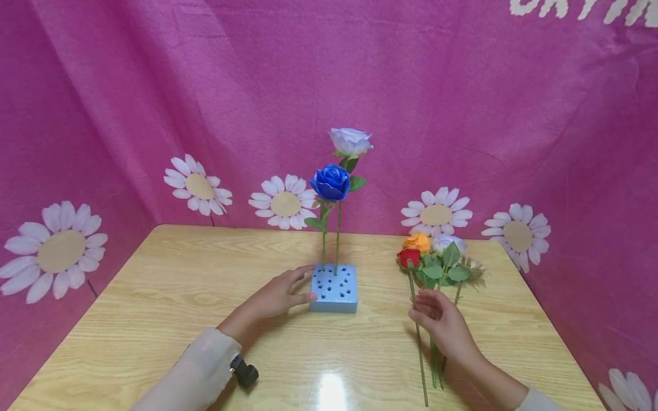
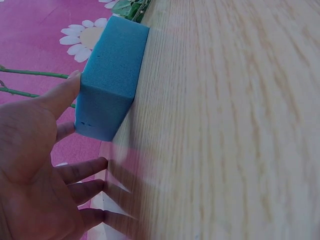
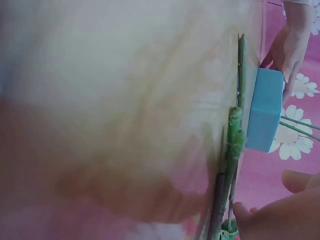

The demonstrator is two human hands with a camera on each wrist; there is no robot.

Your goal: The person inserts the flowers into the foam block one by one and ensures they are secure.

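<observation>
A: Edges and free room, as seen from your station?

B: I read the blue block [image 1: 333, 306] near mid-table, short of the far edge of the table [image 1: 205, 274]. Bare wood runs rightward from it to the flowers lying down; their heads sit near the far edge, stems toward the person. More bare wood left of the left hand [image 1: 275, 294].

A: Fingers?

B: Left: straight and spread, thumb and forefinger touching the block's left side. Right hand [image 1: 447, 328]: over the red rose's stem [image 1: 422, 365], fingers loosely bent, thumb parted from them. I cannot tell whether they touch it.

A: Surface and room?

B: Pale wood grain, one bright reflection [image 1: 331, 393] at the front. Pink cloth [image 1: 247, 85] behind and on both sides; white lettering [image 1: 591, 8] cut off top right.

A: Counts?

B: Block, one; its holes exceed ten, exact number uncertain. Standing in it, two: blue rose [image 1: 330, 182] left, taller pale rose [image 1: 350, 141] right. Lying, four heads I can make out: red rose [image 1: 408, 258], orange rose [image 1: 417, 242], whitish rose [image 1: 448, 244], tan flower [image 1: 475, 273]. Leaves overlap there. Printed daisies [image 1: 285, 204]: six in the head view, one cut by the frame.
</observation>
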